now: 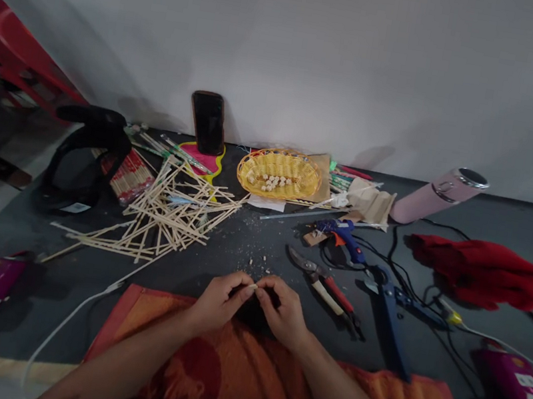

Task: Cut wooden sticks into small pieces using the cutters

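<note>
My left hand [223, 298] and my right hand [282, 308] meet at the front middle of the table, fingertips nearly touching. Between them they pinch a small pale piece of wooden stick [253, 286], mostly covered by the fingers. Just beyond the fingers, a few cut stick bits [264, 259] and crumbs lie on the dark tabletop. A yellow wicker basket [245, 172] farther back holds several short cut pieces [276, 183]. To the left spreads a loose heap of wooden chopsticks [170, 218]. Pruning shears [321, 282] with red and white handles lie right of my hands.
An orange towel [146, 322] covers the front edge under my forearms. On the right are a blue glue gun [346, 236], a blue cutter tool [390, 313], cables, a red cloth [485, 271] and a pink bottle [436, 196]. A phone [208, 124] leans against the wall.
</note>
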The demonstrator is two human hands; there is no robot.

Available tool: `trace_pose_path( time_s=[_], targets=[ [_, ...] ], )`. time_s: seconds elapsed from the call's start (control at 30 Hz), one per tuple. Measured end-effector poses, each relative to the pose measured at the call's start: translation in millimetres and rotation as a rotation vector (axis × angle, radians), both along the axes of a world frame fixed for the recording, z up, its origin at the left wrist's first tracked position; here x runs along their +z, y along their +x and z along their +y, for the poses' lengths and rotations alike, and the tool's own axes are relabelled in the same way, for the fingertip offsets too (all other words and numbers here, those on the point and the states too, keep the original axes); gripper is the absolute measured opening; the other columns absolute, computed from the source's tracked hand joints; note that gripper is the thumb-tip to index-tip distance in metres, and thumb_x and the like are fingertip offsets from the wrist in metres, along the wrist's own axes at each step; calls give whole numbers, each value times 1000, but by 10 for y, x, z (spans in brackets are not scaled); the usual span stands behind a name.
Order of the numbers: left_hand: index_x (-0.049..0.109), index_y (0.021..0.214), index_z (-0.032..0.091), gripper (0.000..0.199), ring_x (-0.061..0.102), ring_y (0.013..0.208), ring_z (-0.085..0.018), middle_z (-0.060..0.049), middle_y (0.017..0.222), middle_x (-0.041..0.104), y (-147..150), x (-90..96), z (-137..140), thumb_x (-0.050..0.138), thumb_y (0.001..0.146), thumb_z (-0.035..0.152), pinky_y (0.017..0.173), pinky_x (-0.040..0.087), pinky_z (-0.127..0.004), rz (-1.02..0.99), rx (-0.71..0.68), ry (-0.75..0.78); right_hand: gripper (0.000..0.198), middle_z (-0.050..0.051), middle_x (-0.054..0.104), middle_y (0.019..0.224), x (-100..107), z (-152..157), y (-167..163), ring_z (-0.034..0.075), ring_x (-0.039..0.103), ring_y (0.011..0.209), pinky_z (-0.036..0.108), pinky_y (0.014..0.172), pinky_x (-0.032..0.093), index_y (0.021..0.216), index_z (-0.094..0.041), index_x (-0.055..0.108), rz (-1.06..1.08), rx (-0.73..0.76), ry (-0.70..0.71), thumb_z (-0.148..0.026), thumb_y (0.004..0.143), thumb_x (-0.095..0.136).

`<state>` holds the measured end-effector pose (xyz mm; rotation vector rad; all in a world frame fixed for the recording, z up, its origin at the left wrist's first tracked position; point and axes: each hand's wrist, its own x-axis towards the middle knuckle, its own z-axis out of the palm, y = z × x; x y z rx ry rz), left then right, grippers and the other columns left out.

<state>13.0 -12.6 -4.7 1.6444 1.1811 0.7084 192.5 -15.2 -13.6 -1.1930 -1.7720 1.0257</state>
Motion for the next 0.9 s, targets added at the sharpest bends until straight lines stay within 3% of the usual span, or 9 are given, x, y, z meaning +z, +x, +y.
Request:
trace_pose_path(
  time_s=[0.47,0.73,0.9],
  targets=[
    [61,86,17,24,53,70,-12,1,74,59,-37,6,32,44,93,33,67,40,-21,38,-74,11,12,1,62,80,5,-3,31,13,57,73,24,69,44,92,-21,60,10,45,-21,-26,92,48],
    [59,78,17,20,52,68,-12,1,71,57,-110,70,48,45,91,24,65,37,-22,170,-194,77,12,-1,59,72,38,-1,23,10,52,66,21,64,41,82,-20,59,28,119,-59,-23,88,50],
    [60,78,17,22,52,69,-13,0,72,58,-56,93,17,45,91,26,66,39,-22,124,-187,52,16,-2,56,70,83,3,32,10,51,64,21,63,41,77,-19,56,38,136,-97,-23,89,46]
  ],
)
